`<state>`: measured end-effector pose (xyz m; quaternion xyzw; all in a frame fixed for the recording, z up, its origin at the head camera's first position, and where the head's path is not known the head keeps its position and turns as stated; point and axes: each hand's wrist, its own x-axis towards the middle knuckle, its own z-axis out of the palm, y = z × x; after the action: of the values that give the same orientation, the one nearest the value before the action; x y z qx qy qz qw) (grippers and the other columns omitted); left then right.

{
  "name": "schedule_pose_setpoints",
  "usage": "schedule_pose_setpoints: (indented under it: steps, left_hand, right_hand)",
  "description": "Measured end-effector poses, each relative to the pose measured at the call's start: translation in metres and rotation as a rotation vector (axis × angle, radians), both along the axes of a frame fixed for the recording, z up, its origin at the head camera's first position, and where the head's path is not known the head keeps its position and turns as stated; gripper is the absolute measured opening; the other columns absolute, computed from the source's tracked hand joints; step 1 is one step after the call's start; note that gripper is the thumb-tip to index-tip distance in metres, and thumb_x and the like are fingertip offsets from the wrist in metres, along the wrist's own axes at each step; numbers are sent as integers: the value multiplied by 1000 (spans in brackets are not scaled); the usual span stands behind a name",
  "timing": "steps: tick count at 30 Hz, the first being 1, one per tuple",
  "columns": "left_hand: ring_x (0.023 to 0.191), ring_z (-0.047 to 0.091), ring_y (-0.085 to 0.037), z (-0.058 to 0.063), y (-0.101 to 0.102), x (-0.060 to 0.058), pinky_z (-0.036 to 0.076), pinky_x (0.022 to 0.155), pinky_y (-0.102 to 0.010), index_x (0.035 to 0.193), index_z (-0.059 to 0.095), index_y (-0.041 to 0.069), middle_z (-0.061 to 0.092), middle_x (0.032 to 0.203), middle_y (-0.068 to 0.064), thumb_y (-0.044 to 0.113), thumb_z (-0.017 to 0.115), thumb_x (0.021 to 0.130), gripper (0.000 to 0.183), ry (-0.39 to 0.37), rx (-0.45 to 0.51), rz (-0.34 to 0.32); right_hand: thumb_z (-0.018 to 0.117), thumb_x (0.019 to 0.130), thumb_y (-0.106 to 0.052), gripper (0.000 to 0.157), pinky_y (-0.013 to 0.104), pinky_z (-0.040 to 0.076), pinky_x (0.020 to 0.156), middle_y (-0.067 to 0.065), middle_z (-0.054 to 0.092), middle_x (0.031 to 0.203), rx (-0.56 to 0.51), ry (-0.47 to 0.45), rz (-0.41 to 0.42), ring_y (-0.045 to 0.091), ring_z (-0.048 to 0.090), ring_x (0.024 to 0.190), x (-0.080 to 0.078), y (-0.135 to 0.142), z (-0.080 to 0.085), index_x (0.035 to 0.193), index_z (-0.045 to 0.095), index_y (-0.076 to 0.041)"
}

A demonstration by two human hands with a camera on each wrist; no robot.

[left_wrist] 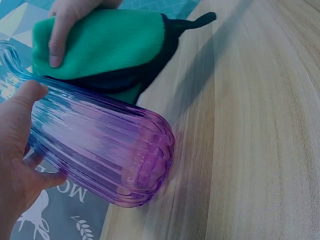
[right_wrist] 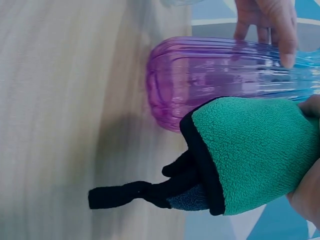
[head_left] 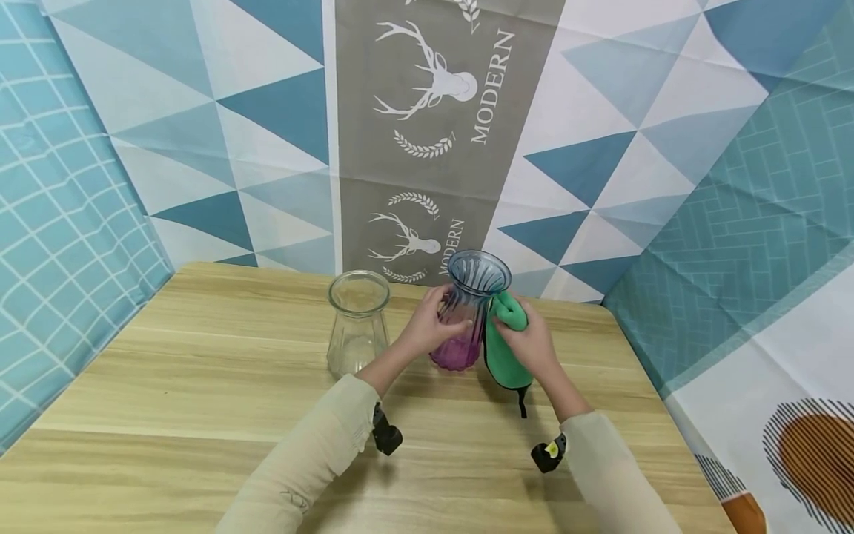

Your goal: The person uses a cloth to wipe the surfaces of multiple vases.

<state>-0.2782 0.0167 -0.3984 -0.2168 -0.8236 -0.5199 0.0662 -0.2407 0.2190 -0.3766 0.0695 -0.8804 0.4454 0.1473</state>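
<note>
My left hand (head_left: 432,324) grips a ribbed glass vase (head_left: 460,341) round its narrower upper part. The vase fades from blue at its flared rim to purple at the base, and it is held tilted a little over the table. In my right hand (head_left: 530,337) is a folded green cloth (head_left: 505,360) with black edging and a black hanging loop, pinched against the vase's right side near the rim. The left wrist view shows the thumb lying over the cloth (left_wrist: 115,45). In the right wrist view the cloth (right_wrist: 255,150) covers part of the vase (right_wrist: 200,75).
A clear glass vase (head_left: 358,337) stands on the wooden table (head_left: 200,386) to the left of my left forearm, which hides part of its base. Patterned cloth hangings (head_left: 280,133) rise behind the table's back edge and along both sides.
</note>
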Motion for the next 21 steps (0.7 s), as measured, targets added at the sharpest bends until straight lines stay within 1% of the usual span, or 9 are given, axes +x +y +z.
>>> schedule_pose_setpoints:
  steps: [4, 9, 13, 17, 21]
  left_hand:
    - [126, 44, -33, 0, 1, 0, 42, 103, -44, 138, 37, -1, 41, 138, -20, 22, 74, 78, 74, 4, 9, -4]
    - [127, 43, -33, 0, 1, 0, 40, 105, -44, 138, 37, -2, 41, 138, -20, 22, 74, 78, 74, 7, -1, -4]
    - [128, 43, -33, 1, 1, 0, 40, 106, -44, 138, 37, -2, 40, 139, -20, 23, 74, 78, 75, -3, -8, -13]
    - [128, 42, -33, 1, 1, 0, 41, 105, -44, 139, 36, -2, 40, 139, -20, 23, 74, 78, 76, -13, -6, -15]
    - [129, 41, -33, 0, 1, 0, 40, 106, -44, 140, 35, -2, 39, 140, -20, 23, 74, 78, 77, -21, -5, -15]
  right_hand:
    - [68, 85, -18, 57, 49, 45, 92, 14, 52, 135, -1, 26, 14, 31, 52, 117, 1, 0, 8, 137, 47, -13]
    - [68, 85, -16, 57, 49, 46, 92, 17, 51, 135, 12, 40, 29, 33, 52, 118, 0, -2, 10, 137, 46, -9]
    - [68, 85, -15, 58, 50, 47, 92, 18, 52, 135, 23, 30, 31, 34, 53, 118, -1, -3, 8, 138, 45, -7]
    - [70, 83, -13, 55, 49, 48, 89, 20, 57, 127, 54, 29, 28, 33, 56, 110, -2, -3, 3, 134, 49, -5]
    - [70, 82, -12, 56, 48, 49, 87, 21, 59, 125, 73, 14, 24, 34, 58, 107, -2, -3, -4, 134, 50, -4]
